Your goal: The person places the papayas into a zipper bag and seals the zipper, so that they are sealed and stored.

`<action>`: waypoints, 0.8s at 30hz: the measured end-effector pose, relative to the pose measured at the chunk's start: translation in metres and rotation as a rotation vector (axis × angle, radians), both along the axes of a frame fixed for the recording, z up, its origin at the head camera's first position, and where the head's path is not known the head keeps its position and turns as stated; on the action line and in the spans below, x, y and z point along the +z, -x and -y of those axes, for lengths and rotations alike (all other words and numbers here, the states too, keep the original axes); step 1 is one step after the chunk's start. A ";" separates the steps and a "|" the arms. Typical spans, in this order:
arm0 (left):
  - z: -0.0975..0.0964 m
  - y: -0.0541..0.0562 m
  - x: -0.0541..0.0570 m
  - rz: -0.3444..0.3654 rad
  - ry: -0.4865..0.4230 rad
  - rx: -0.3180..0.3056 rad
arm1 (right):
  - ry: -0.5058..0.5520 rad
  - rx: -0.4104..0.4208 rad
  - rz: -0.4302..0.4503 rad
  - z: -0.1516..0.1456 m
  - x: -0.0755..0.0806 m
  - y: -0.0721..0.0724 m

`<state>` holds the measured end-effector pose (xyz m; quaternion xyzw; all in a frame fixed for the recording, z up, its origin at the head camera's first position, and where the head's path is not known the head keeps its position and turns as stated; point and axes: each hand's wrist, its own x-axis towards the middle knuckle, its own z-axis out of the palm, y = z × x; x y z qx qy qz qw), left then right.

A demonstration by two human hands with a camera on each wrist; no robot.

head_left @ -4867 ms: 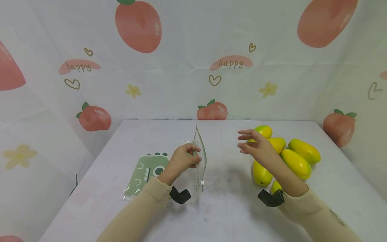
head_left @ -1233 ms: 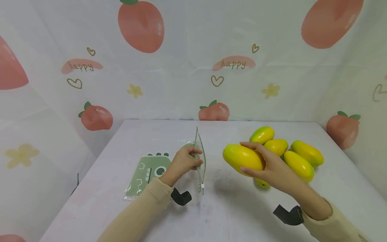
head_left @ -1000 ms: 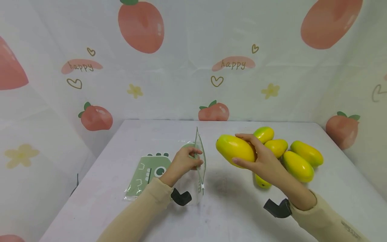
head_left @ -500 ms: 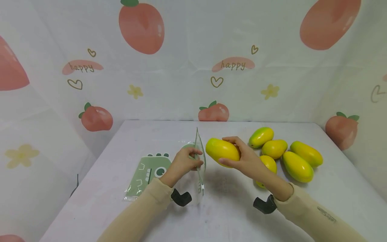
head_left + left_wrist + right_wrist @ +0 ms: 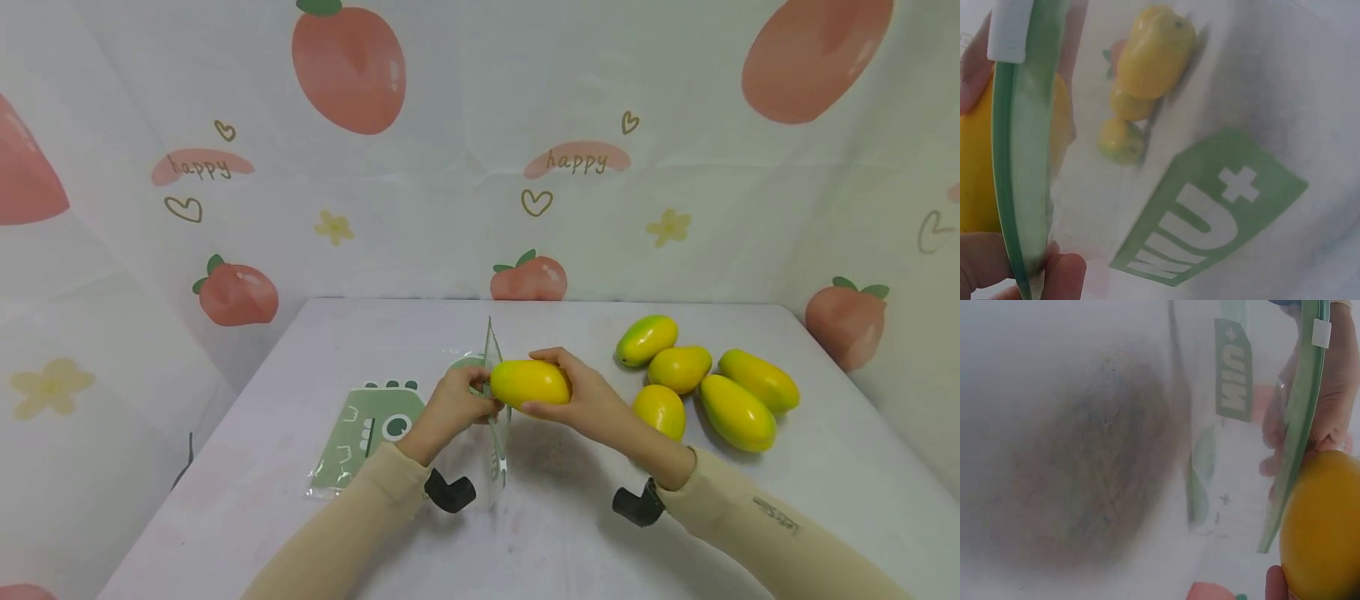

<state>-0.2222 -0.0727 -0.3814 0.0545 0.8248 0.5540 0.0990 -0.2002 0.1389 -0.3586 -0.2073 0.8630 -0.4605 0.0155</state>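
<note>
My left hand [image 5: 453,400] pinches the green edge of a clear slider zip bag [image 5: 497,462], held upright with its mouth facing right. A white slider [image 5: 1009,31] sits on that edge in the left wrist view, and a green label [image 5: 1210,212] is printed on the side. With thumb and fingers, my right hand [image 5: 592,402] grips a yellow mango [image 5: 532,383] at the bag's mouth. The mango's left end overlaps the bag's edge and the left fingertips; how far inside it reaches cannot be told. In the right wrist view the mango [image 5: 1325,531] lies against the green edge.
Several yellow-green mangoes lie on the white table at the right, the nearest mango [image 5: 660,410] beside my right forearm. A flat green bag with a cartoon monster face [image 5: 348,442] lies left of my left hand. A fruit-print cloth [image 5: 420,217] hangs behind the table.
My right hand, bare at first, took a mango from the group and carried it left to the bag's mouth. My left hand and the bag stay almost still.
</note>
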 end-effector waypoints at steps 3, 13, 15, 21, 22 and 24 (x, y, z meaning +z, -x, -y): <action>0.000 0.000 0.000 -0.006 0.004 0.000 | -0.001 -0.005 -0.011 0.001 0.000 0.001; 0.000 -0.004 0.008 -0.042 0.035 -0.013 | -0.098 -0.031 -0.089 0.001 0.003 0.003; 0.000 -0.005 0.011 -0.044 0.041 -0.010 | -0.124 -0.046 -0.104 0.001 0.004 0.004; -0.001 -0.005 0.018 -0.045 0.067 -0.001 | -0.160 -0.073 -0.090 0.000 0.007 0.006; -0.001 -0.005 0.018 -0.046 0.069 0.000 | -0.154 -0.074 -0.080 0.000 0.008 0.007; -0.001 -0.005 0.020 -0.053 0.063 0.001 | -0.138 -0.079 -0.060 0.000 0.008 0.008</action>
